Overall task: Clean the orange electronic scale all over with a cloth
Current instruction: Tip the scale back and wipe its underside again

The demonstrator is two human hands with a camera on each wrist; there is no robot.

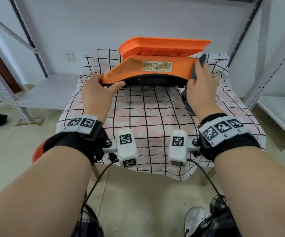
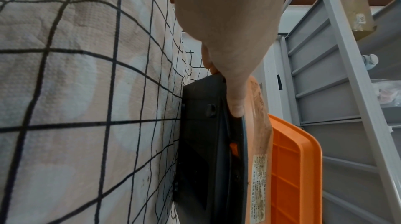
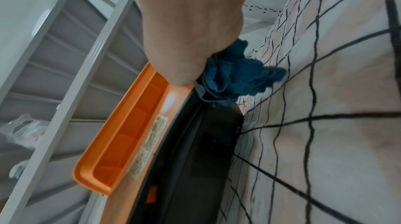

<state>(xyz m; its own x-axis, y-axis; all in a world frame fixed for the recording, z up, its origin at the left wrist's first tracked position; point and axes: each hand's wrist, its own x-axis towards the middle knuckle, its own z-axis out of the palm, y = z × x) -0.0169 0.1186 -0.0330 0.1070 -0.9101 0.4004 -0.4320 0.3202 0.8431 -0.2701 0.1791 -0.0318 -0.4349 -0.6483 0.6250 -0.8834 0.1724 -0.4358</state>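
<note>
Your left hand [image 1: 95,93] has its grip clamped on the near-left corner of the orange plastic electronic scale [image 1: 148,71], thumb under the black base edge and fingers over the orange shell. The scale stands tipped up on the bench, which is covered in a white cloth with a black grid [image 1: 147,113], so that its black underside faces you and the labelled orange side faces upward. The orange weighing tray [image 1: 164,47] hangs off the far side.

Your right hand [image 1: 201,82] is closed round a bunched dark blue cloth [image 1: 202,60] and presses it on the scale's right end, the end opposite the left grip.

The long axis of the scale runs left to right, from one grip straight across to the other. In my judgement the next wipe should travel along that axis, from the cloth toward the left grip, across the labelled face. The left grip is the only brace; push too hard and the scale may pivot.
</note>
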